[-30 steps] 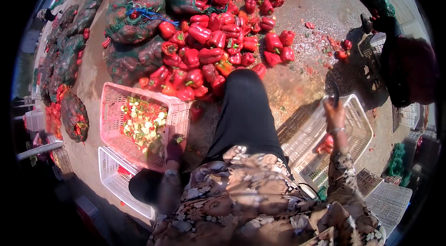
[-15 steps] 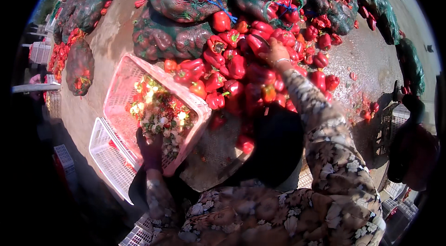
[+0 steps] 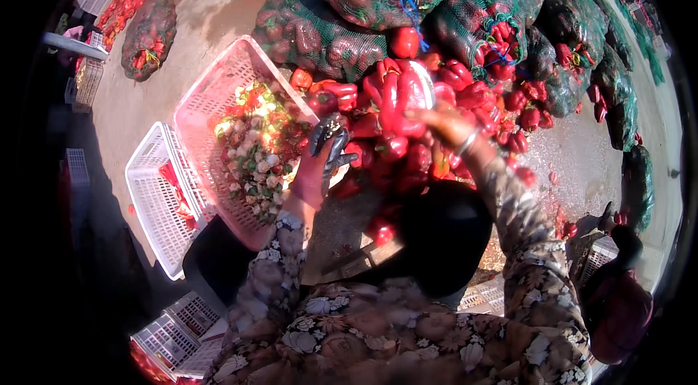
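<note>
My right hand (image 3: 449,125), bare with a bracelet at the wrist, grips a large red bell pepper (image 3: 396,98) above the pepper heap; both are slightly blurred. My left hand (image 3: 329,146) wears a dark glove and hangs by the near right rim of a pink crate (image 3: 251,58). Its fingers and thumb look apart, and I see nothing held in them. Inside that crate lie pale pepper cores (image 3: 254,159) with green stems and red scraps. The heap of red bell peppers (image 3: 418,156) spreads in front of me, below the pepper in my hand.
Green mesh sacks of peppers (image 3: 323,36) stand behind the heap. Against the pink crate's left side sits a white crate (image 3: 149,189) with red pieces in it. More white crates (image 3: 178,334) are at lower left. A person in dark clothing (image 3: 618,305) is at the right edge.
My right hand has lifted a red bell pepper from the heap and drawn it nearer. My left hand has come out of the pink crate, moving right and up. The view has shifted.
</note>
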`<state>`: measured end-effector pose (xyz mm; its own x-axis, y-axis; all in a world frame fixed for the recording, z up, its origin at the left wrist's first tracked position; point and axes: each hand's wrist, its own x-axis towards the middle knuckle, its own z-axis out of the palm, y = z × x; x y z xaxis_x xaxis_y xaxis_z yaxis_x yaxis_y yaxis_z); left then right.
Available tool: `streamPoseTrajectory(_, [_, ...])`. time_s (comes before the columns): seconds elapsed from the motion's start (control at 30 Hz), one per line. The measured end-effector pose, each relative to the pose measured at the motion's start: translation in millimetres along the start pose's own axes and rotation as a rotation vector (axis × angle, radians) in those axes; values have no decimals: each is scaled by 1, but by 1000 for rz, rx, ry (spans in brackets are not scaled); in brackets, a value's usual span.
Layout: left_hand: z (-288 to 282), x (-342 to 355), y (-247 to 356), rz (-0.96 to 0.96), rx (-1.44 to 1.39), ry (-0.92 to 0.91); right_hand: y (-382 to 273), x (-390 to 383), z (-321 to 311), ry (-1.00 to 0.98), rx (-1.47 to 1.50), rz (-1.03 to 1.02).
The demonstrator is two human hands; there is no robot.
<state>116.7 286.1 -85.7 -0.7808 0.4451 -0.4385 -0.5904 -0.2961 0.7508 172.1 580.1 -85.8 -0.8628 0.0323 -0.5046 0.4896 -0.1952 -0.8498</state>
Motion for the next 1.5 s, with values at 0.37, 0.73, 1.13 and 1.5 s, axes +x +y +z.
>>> streamPoseTrajectory(0.37, [-61, -92, 34, 262, -351, -51, -39, -76, 225, 186, -479, -618])
streamPoseTrajectory(0.73, [-88, -123, 44, 646, -36, 100, -47, -79, 287, 140, -780, -763])
streamPoseTrajectory(1.13, [-79, -135, 76, 418, -615, 166, -24, -94, 317, 59, -1018, -731])
streamPoseTrajectory(1.5, [-54, -181, 111, 454, 36, 555, -38, -96, 346, -147, -1280, -557])
